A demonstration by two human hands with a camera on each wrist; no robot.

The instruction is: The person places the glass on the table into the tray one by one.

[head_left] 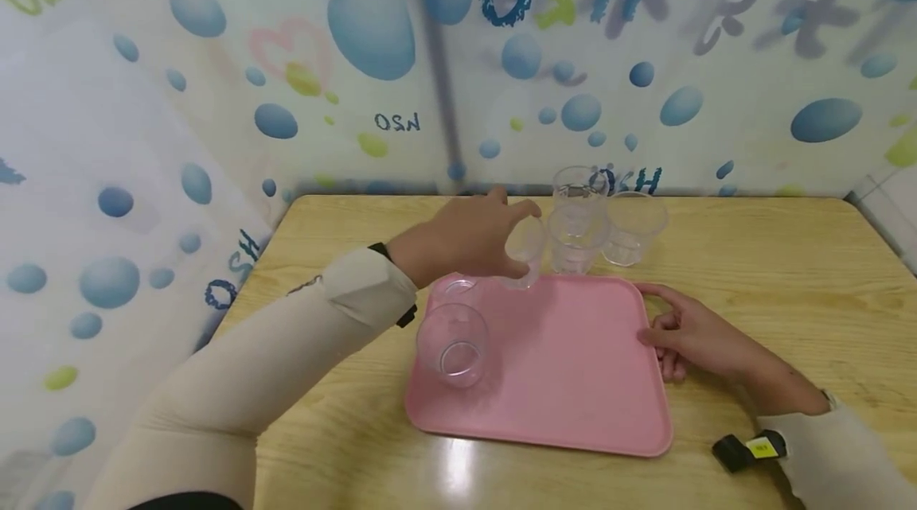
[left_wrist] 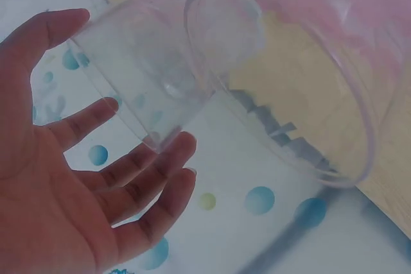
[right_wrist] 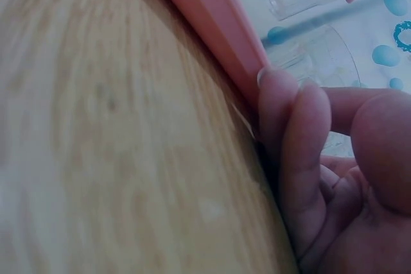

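Note:
My left hand point(head_left: 469, 235) is over the far edge of a pink tray point(head_left: 573, 383), thumb and fingers curved round a clear plastic cup point(head_left: 526, 255). In the left wrist view, thumb and fingertips lie on either side of the clear wall, with the palm apart from it. Another clear cup point(head_left: 453, 343) stands on the tray's left side, and a further cup point(head_left: 458, 287) behind it is partly hidden by my left hand and wrist. My right hand point(head_left: 688, 335) pinches the tray's right rim, with its other fingers curled beneath.
Beyond the tray, near the wall, stand several clear cups: a stacked-looking pair point(head_left: 576, 227) and a single one point(head_left: 634, 227) to their right. The wooden table point(head_left: 774, 279) meets a wall point(head_left: 501, 96) printed with blue drops. Dark bands circle both sleeve cuffs.

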